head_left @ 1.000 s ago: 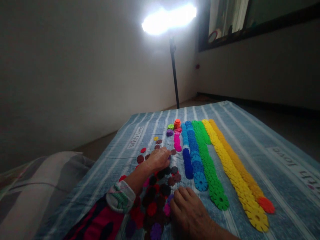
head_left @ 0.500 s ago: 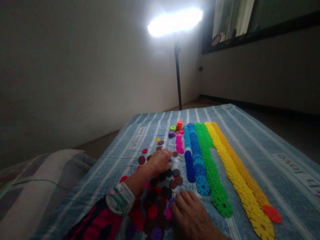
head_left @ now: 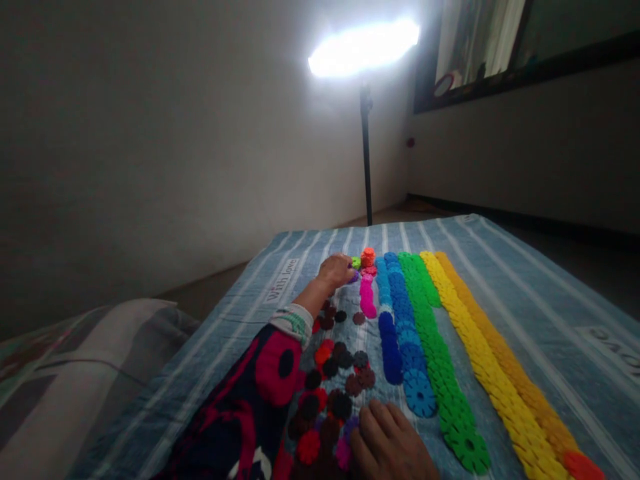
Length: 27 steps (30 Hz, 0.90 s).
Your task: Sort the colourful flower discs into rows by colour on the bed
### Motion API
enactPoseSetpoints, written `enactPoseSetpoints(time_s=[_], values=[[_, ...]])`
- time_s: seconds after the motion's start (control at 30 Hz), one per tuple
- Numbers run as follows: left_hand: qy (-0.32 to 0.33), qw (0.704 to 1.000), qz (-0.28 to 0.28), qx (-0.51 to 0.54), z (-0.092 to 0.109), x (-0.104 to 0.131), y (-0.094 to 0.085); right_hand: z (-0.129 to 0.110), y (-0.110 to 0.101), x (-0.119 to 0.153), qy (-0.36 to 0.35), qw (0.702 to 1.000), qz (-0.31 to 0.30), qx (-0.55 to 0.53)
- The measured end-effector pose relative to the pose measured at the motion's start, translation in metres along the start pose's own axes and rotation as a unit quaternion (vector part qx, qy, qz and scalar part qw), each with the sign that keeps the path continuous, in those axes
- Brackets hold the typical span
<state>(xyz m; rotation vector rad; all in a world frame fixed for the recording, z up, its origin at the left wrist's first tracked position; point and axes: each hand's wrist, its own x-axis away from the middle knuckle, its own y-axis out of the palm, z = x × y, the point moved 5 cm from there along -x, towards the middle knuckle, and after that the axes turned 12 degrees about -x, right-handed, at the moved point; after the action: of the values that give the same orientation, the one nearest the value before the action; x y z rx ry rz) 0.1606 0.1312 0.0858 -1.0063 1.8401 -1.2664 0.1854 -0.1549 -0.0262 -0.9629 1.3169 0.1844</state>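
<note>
My left hand [head_left: 336, 272] reaches to the far end of the cloth, its fingertips closed at a purple notched disc [head_left: 355, 276] in a small purple stack. Just beyond the fingers are a lime green disc [head_left: 356, 262] and an orange stack [head_left: 369, 256]. Nearer to me, my right hand [head_left: 393, 440] rests with curled fingers at the edge of a loose pile of dark and red discs [head_left: 309, 447]. A magenta disc [head_left: 343, 453] lies against its fingers. Whatever those fingers may hold is hidden.
Overlapping rows of discs run along the striped cloth [head_left: 540, 320]: pink [head_left: 368, 299], dark blue [head_left: 390, 350], blue [head_left: 419, 392], green [head_left: 445, 380], yellow [head_left: 490, 353] and amber [head_left: 515, 363]. A lit lamp [head_left: 365, 48] on a stand rises behind.
My left hand has moved away from the loose discs, forward to the purple stack. The right hand stays curled beside the pile. The view has shifted slightly.
</note>
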Motion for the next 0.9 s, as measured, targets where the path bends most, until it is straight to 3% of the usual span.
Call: enactPoseSetpoints(time_s=[0.23, 0.47, 0.67, 0.9], values=[[0.002, 1.000, -0.016, 0.011, 0.001, -0.015, 0.012, 0.000, 0.004, 0.007, 0.003, 1.000, 0.021, 0.003], [-0.003, 1.000, -0.010, 0.024, -0.004, -0.017, 0.016, -0.001, 0.008, 0.008, -0.013, 1.000, -0.004, 0.002], [0.005, 1.000, -0.004, 0.029, -0.005, -0.019, 0.018, -0.001, 0.002, 0.004, -0.009, 1.000, 0.027, 0.007], [0.023, 0.999, -0.009, 0.033, 0.000, -0.019, 0.020, 0.000, 0.005, 0.005, -0.005, 1.000, -0.003, 0.003]])
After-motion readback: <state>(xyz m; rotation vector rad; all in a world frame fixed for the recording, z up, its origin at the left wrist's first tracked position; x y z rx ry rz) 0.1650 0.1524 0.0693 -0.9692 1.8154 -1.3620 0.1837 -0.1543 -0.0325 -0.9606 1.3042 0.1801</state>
